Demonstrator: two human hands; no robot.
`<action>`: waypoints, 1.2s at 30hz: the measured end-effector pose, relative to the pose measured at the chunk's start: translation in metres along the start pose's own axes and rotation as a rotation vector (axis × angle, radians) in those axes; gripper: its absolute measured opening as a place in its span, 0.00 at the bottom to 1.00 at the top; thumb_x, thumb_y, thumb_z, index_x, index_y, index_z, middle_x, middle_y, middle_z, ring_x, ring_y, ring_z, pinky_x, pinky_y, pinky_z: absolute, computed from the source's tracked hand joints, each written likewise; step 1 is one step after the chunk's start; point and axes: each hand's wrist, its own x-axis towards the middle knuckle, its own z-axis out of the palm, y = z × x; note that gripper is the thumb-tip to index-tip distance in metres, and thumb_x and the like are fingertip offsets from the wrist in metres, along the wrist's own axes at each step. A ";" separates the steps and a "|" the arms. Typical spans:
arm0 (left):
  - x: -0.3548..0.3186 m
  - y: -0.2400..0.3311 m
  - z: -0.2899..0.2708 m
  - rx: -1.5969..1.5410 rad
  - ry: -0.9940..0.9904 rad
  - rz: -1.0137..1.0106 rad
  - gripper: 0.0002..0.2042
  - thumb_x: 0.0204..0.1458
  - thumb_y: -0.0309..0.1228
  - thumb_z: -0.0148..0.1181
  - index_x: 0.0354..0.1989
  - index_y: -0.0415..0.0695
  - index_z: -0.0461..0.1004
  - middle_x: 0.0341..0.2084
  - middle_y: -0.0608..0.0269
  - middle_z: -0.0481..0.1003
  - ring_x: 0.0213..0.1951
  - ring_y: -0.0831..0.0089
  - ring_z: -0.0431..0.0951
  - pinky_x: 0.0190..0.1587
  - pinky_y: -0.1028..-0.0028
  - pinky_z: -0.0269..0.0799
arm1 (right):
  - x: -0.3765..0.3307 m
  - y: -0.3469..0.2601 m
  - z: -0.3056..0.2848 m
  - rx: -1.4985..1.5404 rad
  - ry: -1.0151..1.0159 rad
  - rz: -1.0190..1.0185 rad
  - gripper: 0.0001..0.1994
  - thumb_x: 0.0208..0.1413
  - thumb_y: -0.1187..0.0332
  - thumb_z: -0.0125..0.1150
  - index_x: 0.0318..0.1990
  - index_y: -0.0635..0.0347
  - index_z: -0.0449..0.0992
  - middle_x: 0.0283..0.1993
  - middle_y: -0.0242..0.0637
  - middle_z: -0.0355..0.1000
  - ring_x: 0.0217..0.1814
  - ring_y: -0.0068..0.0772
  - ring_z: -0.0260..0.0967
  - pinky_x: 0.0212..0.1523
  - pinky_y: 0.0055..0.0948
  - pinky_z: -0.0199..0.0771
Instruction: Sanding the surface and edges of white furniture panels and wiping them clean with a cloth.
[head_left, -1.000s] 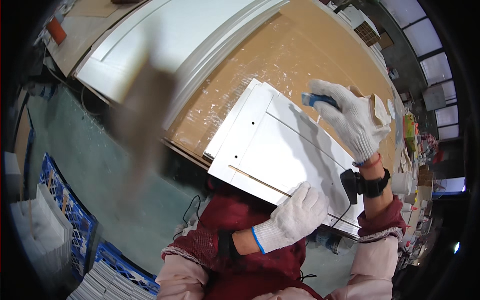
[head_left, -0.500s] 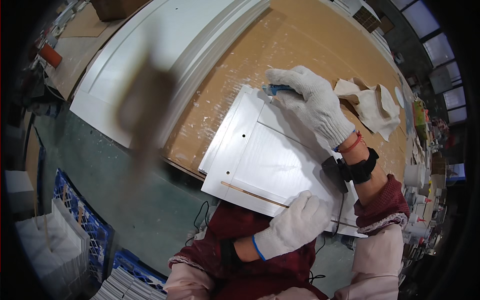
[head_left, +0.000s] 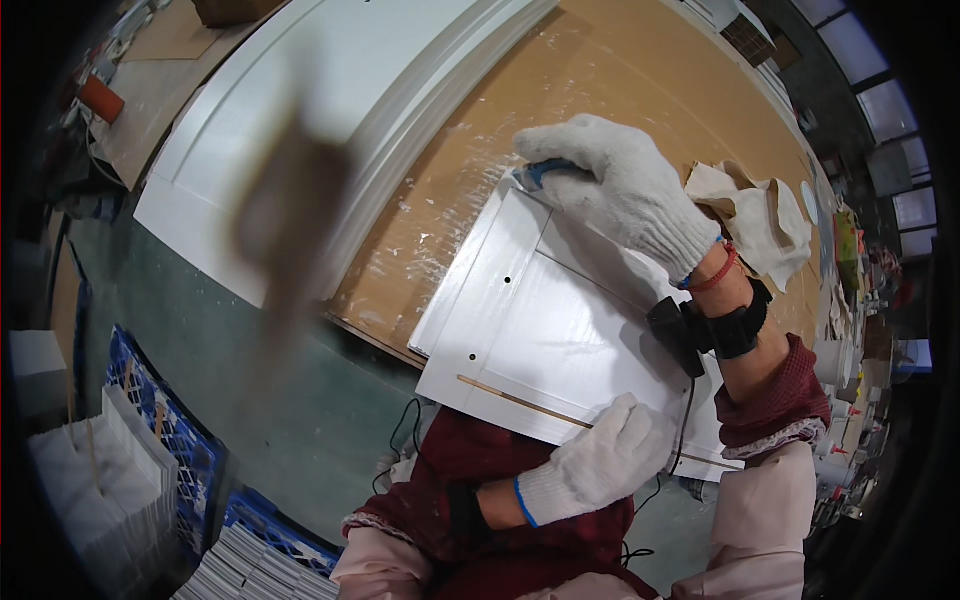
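A white recessed panel (head_left: 560,320), like a cabinet door, lies on a brown board-topped table, its near edge reaching over my lap. My right hand (head_left: 622,190), in a white knit glove, is closed round a small blue-handled tool (head_left: 548,172) whose kind I cannot make out. The tool's tip is at the panel's far left corner. My left hand (head_left: 612,455), also gloved, has its fingers curled at the panel's near edge, beside a narrow brown slot (head_left: 520,402). Another white piece shows under the panel's left side. My left fingertips are partly hidden.
A stack of larger white panels (head_left: 290,90) covers the table's left part. A crumpled beige cloth (head_left: 755,220) lies right of my right hand. Blue crates (head_left: 165,440) with white boards stand at lower left. A blurred dark shape (head_left: 290,200) blocks part of the view.
My right hand has moved slightly left with the blue-handled tool, to the panel's far left corner. My left hand stays at the near edge. The whole view has shifted a little.
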 end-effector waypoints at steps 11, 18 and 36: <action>-0.001 0.000 0.003 -0.161 0.069 -0.059 0.10 0.45 0.29 0.63 0.38 0.46 0.77 0.30 0.64 0.67 0.38 0.66 0.71 0.37 0.76 0.75 | 0.004 -0.003 0.002 0.027 0.016 0.016 0.14 0.54 0.66 0.62 0.48 0.53 0.80 0.42 0.44 0.77 0.46 0.50 0.75 0.48 0.40 0.76; -0.005 0.003 0.010 -0.234 0.030 -0.071 0.10 0.45 0.29 0.64 0.38 0.45 0.77 0.32 0.64 0.68 0.39 0.65 0.71 0.39 0.75 0.75 | 0.008 -0.005 0.000 -0.065 -0.004 -0.038 0.12 0.55 0.65 0.60 0.46 0.52 0.80 0.41 0.43 0.78 0.45 0.50 0.75 0.47 0.41 0.76; -0.008 0.003 0.013 -0.099 0.076 -0.046 0.11 0.43 0.29 0.60 0.36 0.43 0.74 0.29 0.65 0.66 0.35 0.69 0.70 0.42 0.71 0.75 | -0.009 -0.005 -0.026 -0.036 -0.033 0.062 0.15 0.53 0.65 0.60 0.47 0.56 0.80 0.41 0.47 0.78 0.45 0.51 0.76 0.48 0.38 0.76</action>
